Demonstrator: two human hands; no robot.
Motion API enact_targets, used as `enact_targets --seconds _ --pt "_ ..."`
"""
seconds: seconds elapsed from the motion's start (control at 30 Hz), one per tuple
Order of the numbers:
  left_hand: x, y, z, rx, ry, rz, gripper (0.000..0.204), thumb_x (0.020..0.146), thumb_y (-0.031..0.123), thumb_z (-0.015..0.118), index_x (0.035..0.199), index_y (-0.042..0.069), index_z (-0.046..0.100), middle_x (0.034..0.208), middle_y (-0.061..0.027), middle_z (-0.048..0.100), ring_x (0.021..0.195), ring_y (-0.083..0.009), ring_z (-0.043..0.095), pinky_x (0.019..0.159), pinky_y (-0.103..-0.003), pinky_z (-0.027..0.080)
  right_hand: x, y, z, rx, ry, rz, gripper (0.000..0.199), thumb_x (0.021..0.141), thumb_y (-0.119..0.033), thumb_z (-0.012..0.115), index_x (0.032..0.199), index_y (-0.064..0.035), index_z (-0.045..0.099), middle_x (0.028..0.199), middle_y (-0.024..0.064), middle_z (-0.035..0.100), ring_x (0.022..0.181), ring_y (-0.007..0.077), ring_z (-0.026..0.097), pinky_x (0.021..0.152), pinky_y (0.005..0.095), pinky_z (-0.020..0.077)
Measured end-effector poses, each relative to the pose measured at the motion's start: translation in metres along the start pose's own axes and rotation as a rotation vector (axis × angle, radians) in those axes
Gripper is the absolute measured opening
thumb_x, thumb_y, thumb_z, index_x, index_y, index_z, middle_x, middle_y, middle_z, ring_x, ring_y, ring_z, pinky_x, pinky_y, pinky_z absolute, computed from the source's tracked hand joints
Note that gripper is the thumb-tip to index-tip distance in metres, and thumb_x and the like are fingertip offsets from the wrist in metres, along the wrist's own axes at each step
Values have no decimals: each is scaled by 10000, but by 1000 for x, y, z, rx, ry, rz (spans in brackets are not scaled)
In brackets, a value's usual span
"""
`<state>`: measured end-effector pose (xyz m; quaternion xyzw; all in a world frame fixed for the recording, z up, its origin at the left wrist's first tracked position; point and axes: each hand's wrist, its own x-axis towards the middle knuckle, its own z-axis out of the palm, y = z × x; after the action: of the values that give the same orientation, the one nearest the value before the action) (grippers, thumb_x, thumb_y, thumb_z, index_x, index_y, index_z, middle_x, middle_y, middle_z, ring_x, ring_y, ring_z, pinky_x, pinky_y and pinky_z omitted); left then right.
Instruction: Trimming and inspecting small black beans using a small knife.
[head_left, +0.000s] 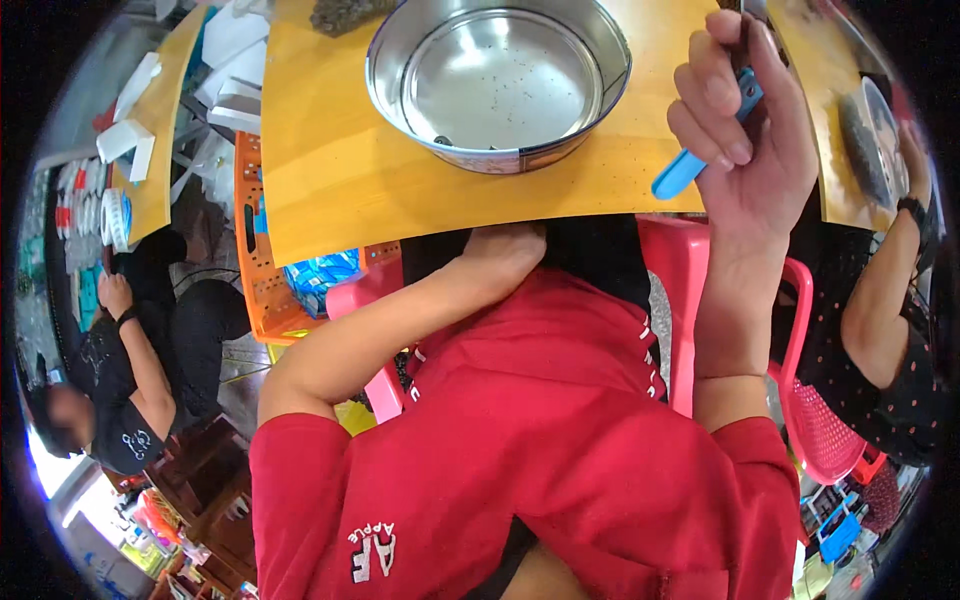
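Observation:
My right hand (750,140) is raised over the right side of the table, its fingers curled round a slim blue-handled tool (680,174). Something dark and metallic shows at the thumb and fingertips near the top edge; its kind is unclear. My left hand (507,250) rests in my lap just below the table's front edge, with its fingers hidden. Nearest to both is a round, shiny metal basin (480,90) on the table. Small dark specks are scattered over its bottom, and a small dark piece (441,140) lies by its near rim.
Beyond the basin, a dark clump (345,12) sits on the yellow table (320,170). An orange crate (262,290) stands left, below the tabletop. Pink chair arms (685,270) flank me. One person (150,370) works at left; another (880,310) is at right beside a bowl.

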<state>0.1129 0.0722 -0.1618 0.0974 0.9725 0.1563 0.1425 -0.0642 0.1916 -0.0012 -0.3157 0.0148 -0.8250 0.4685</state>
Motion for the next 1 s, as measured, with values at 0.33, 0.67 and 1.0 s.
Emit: enact_targets --seconds 0.33,0.67,1.0 --pt "23 -14 32 -291 10 -286 263 855 124 439 971 -37 612 983 -277 607 922 -418 590 832 -471 456 -19 -10 11 -575 356 -37 315 1017 -208 321 1089 5 542 713 4 461 440 26 271 391 173 246" --pt "20 -15 17 -543 294 -232 262 907 186 428 1075 60 585 1008 -177 626 948 -342 587 831 -444 451 -20 -8 7 -587 431 -24 306 1010 -207 342 1084 2 552 707 10 471 429 24 277 390 173 246" --pt "-44 -41 -17 -882 -173 -136 295 893 310 521 995 40 585 745 -81 591 708 -202 579 652 -324 477 -21 -10 -15 -563 529 17 289 1008 -204 346 1073 -2 543 711 10 485 438 23 273 392 173 237"
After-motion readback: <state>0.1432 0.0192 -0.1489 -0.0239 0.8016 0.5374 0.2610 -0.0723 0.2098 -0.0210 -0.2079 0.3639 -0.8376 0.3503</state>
